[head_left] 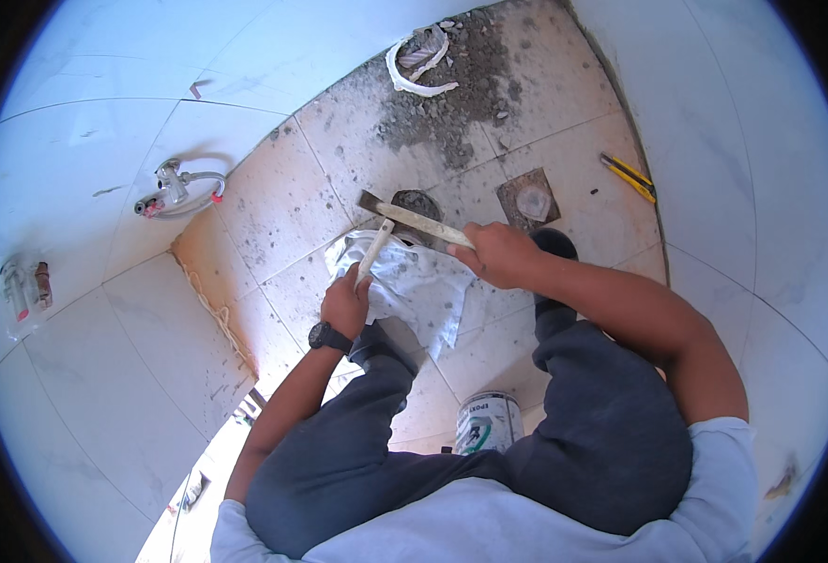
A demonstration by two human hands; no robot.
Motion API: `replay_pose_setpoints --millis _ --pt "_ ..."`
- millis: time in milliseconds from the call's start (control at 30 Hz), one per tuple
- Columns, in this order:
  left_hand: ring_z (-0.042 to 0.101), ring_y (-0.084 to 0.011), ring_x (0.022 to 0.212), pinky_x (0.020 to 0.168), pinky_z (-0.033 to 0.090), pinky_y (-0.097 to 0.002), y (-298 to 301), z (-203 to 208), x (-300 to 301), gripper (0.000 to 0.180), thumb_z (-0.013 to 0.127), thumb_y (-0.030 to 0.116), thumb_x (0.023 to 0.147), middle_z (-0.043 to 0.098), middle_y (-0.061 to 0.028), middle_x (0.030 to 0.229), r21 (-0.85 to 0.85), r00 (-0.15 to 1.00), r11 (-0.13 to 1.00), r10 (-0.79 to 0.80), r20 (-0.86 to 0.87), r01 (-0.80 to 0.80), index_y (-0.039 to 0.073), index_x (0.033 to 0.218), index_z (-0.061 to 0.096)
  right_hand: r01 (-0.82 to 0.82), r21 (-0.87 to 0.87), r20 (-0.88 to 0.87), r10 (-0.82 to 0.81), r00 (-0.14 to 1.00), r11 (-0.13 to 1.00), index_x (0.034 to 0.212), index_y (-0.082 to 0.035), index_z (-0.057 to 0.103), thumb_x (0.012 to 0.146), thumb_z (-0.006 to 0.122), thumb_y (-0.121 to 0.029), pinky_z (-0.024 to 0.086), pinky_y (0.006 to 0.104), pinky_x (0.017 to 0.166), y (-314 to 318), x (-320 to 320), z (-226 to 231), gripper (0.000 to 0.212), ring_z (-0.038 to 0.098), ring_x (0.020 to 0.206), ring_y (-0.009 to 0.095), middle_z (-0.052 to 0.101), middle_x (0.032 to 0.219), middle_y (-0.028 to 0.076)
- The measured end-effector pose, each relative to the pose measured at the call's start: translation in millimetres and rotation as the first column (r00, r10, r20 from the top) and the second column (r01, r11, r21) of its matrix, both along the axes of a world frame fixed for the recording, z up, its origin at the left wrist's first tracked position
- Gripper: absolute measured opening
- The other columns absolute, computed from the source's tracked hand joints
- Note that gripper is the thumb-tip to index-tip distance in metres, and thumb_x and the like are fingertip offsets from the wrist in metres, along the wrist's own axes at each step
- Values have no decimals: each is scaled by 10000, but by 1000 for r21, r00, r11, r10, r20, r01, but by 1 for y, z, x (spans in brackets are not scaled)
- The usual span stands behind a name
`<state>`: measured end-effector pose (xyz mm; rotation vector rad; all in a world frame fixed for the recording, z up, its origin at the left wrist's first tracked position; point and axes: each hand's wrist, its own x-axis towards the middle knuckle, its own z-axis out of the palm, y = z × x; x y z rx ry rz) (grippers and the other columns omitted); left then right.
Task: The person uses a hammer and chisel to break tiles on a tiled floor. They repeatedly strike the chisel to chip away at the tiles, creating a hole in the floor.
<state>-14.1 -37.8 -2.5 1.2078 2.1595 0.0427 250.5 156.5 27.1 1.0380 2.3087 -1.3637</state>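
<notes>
My right hand point(503, 254) is closed round the pale handle of a hammer point(421, 222), whose dark head points to the far left. The head is beside a round dark hole point(416, 201) in the tiled floor. My left hand point(345, 302) grips a pale stick-like tool point(374, 251), its upper end just under the hammer's handle. Whether the two touch I cannot tell, and the tool's lower end is hidden in my fist. Beneath both hands a crumpled white sheet point(423, 291) lies on the floor, partly over the near side of the hole.
Grey rubble point(461, 94) and a broken white ring point(423, 89) lie at the far wall. A yellow utility knife point(631, 178) rests by the right wall. Near my right foot is a square floor recess point(529, 199). A paint can point(489, 422) stands between my legs. A tap point(174, 183) juts from the left wall.
</notes>
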Motion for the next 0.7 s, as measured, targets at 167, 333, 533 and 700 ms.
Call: replay_pose_setpoints --millis 167,333,533,700 --pt "700 -464 963 827 563 -495 6 6 0 456 619 318 1013 705 -310 1034 -30 999 999 12 35 -10 1 1341 632 -47 -17 36 48 998 999 1053 6 638 1032 557 -439 554 542 785 -2 -4 2 452 704 879 444 714 897 246" --pt "694 -471 981 852 555 -498 4 3 1 459 615 313 1016 703 -318 1038 -22 999 1000 7 33 -6 -7 1343 627 -52 -34 36 53 998 998 1066 -3 639 1031 559 -440 555 545 791 0 -5 2 446 706 888 444 720 899 235" --pt "688 -470 937 810 544 -538 -5 -9 -3 451 610 302 1008 704 -303 986 14 999 1000 16 48 -17 18 1357 616 -82 -40 82 85 993 996 1090 2 650 1037 551 -426 557 543 803 -3 -5 5 443 706 915 446 720 937 245" --pt "691 -475 920 800 548 -540 -4 -9 -3 448 616 294 1004 706 -302 971 70 999 998 -9 49 5 13 1353 618 -23 -57 57 27 998 998 1100 7 647 1032 561 -416 561 538 811 0 -7 6 437 710 928 439 723 953 240"
